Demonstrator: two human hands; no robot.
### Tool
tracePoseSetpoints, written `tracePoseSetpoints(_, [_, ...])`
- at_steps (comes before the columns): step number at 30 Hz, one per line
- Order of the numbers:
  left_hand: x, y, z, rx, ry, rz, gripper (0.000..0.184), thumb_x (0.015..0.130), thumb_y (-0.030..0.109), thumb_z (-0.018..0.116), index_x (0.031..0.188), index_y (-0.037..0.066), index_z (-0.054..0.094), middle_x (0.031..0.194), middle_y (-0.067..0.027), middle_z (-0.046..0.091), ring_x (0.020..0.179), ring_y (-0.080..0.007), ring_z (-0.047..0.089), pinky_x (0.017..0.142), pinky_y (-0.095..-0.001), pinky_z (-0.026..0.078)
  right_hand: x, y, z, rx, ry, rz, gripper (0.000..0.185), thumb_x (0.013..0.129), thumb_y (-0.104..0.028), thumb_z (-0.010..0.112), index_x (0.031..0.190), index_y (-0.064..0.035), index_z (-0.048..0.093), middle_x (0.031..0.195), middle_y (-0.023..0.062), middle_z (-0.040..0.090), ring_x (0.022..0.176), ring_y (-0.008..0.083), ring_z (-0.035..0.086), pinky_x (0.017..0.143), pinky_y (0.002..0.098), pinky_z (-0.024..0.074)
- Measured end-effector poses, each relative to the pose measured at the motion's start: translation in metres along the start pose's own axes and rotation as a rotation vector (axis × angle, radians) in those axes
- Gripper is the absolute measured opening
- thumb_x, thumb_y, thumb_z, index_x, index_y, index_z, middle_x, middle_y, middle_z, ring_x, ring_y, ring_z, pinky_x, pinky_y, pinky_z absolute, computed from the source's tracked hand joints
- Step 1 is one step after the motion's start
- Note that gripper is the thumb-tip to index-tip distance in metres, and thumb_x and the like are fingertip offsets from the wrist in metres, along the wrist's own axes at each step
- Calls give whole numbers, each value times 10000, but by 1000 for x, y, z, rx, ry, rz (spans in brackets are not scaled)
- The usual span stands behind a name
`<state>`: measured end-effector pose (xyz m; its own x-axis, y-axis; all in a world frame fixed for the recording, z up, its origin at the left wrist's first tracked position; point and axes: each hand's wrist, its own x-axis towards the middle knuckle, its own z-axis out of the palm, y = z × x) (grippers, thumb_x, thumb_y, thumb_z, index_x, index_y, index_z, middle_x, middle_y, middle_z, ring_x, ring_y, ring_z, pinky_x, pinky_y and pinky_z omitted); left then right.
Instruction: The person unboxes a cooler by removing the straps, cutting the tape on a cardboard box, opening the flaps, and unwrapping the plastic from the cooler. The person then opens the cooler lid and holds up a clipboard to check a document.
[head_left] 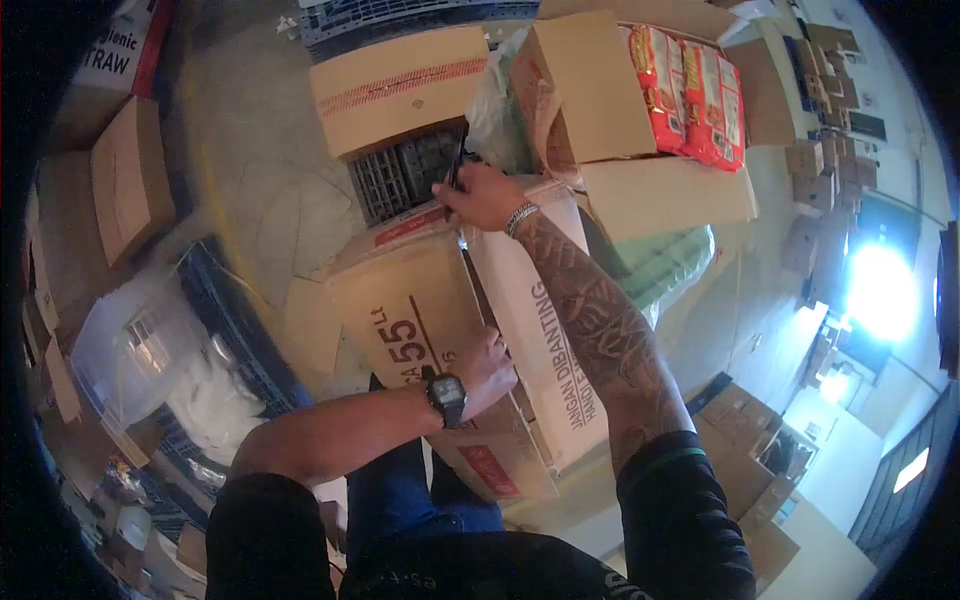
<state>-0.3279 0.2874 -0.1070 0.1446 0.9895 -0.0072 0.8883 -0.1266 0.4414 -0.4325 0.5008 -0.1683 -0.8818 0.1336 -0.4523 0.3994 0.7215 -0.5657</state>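
Note:
A large cardboard box [390, 310] with "55 Lt" printed on it lies in front of my body, a long gap running between its brown panel and its pale printed flap [540, 340]. My left hand [487, 372], with a black watch at the wrist, has its fingers curled over the edge at that gap. At the far end of the box, my right hand [482, 197] is closed around a slim black tool [458, 160] that looks like a box cutter. Its tip points up and away from me.
An open carton [590, 90] with red packets [685, 95] stands at the far right. Another carton [400, 85] sits beyond the box, near a dark plastic pallet [395, 180]. Clear plastic wrap [170, 350] lies on the left; green wrapped goods [670, 265] are at the right.

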Motion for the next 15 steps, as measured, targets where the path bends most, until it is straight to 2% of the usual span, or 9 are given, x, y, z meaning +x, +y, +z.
tracePoseSetpoints(2, [1,-4,10,-227,186,2,125,804,178,661,714,167,747,711,-5,699,865,-183,658,856,-367,429,6,10,2,-7,-93,-13,605,964,-532,582,851,55,674,852,289,661,836,461,654,823,541,521])
tracePoseSetpoints(4, [-2,-3,14,-255,187,12,123,806,178,659,714,166,739,703,-7,691,871,-183,657,861,-368,431,11,9,-2,142,-21,30,605,964,-534,581,846,52,672,862,284,665,861,458,660,830,535,519])
tracePoseSetpoints(6, [-2,-4,-2,-85,-11,20,127,810,179,656,705,160,725,696,-21,684,882,-184,657,868,-372,433,15,-1,-7,242,21,33,595,964,-527,589,843,50,671,862,275,670,867,452,667,825,523,522])
tracePoseSetpoints(8, [-5,-5,7,27,11,96,139,819,183,649,694,150,703,701,-26,672,884,-182,650,870,-368,442,13,-6,-10,292,39,13,575,963,-510,605,842,48,672,851,262,676,856,444,675,808,504,529])
tracePoseSetpoints(11, [-13,9,-3,-157,-52,55,125,824,185,639,715,140,681,723,-31,655,882,-186,640,867,-362,456,4,16,16,-30,-4,-184,535,960,-475,630,841,44,678,777,231,677,778,416,686,750,472,543])
tracePoseSetpoints(12, [-20,19,-18,-274,-84,2,115,824,185,635,728,137,676,733,-32,649,881,-189,637,864,-360,462,5,17,12,66,-35,-96,496,975,-454,634,853,25,677,756,182,670,739,339,670,725,430,536])
tracePoseSetpoints(14, [-47,37,-47,-242,-76,69,85,817,189,630,767,132,670,755,-33,641,879,-200,630,859,-358,468,1,17,-3,260,-85,90,421,1005,-411,642,876,-12,676,715,85,656,661,186,636,675,347,522])
tracePoseSetpoints(15, [-63,40,-58,-216,-70,96,78,813,191,628,787,129,666,767,-33,637,878,-205,627,856,-357,472,1,9,-3,329,-35,81,431,1006,-420,641,875,-11,677,711,77,656,661,180,637,671,341,521])
